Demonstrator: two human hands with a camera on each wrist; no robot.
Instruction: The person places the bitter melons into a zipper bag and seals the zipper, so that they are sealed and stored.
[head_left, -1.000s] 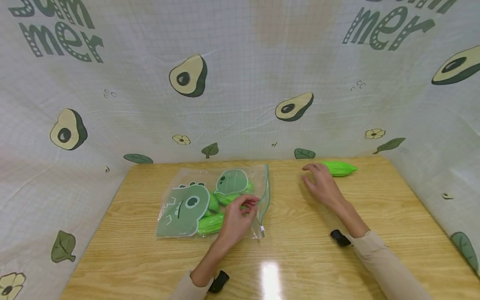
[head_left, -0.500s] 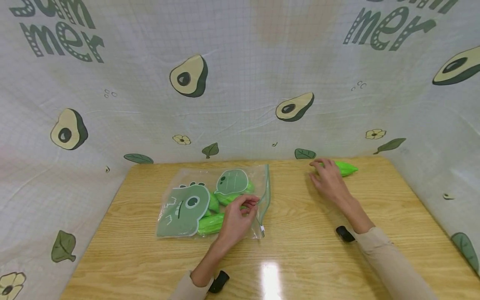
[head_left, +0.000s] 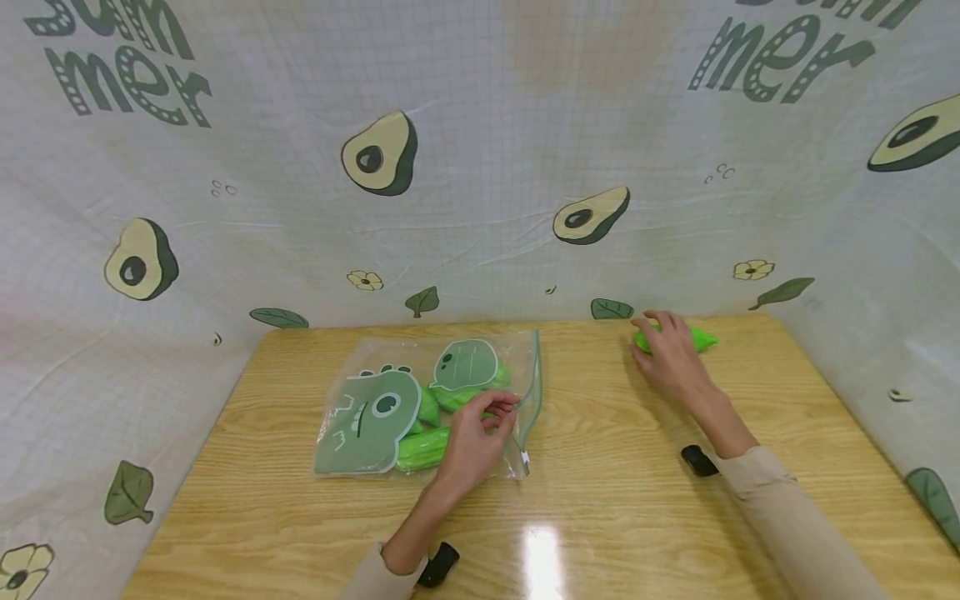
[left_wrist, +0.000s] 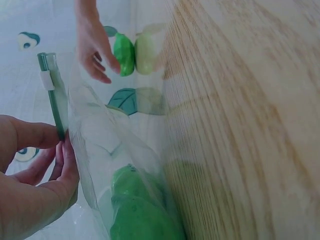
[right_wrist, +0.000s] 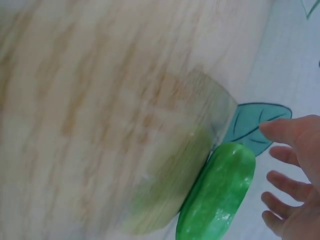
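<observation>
My left hand [head_left: 477, 440] pinches the open-end edge of a clear zip bag [head_left: 367, 442] printed with a green dinosaur. In the left wrist view the thumb and fingers meet on the green zip strip [left_wrist: 58, 112], below its white slider [left_wrist: 46, 80]. Several bright green vegetables [head_left: 422, 450] lie inside the bag, partly hidden by the print and hand. At the back right, my right hand [head_left: 671, 360] hovers over a glossy, long green vegetable [head_left: 703, 338] with a pointed tip. The right wrist view shows its fingers spread and apart from that vegetable [right_wrist: 220, 192].
All of this lies on a wooden table [head_left: 600, 508]. A white cloth [head_left: 480, 250] with avocado and leaf prints hangs behind and at both sides, close to the long vegetable. Black wrist devices [head_left: 438, 565] sit under both cuffs.
My right hand has moved to the right and slightly back, over the long green vegetable, covering more of its middle. The left hand and the bag have stayed in place.
</observation>
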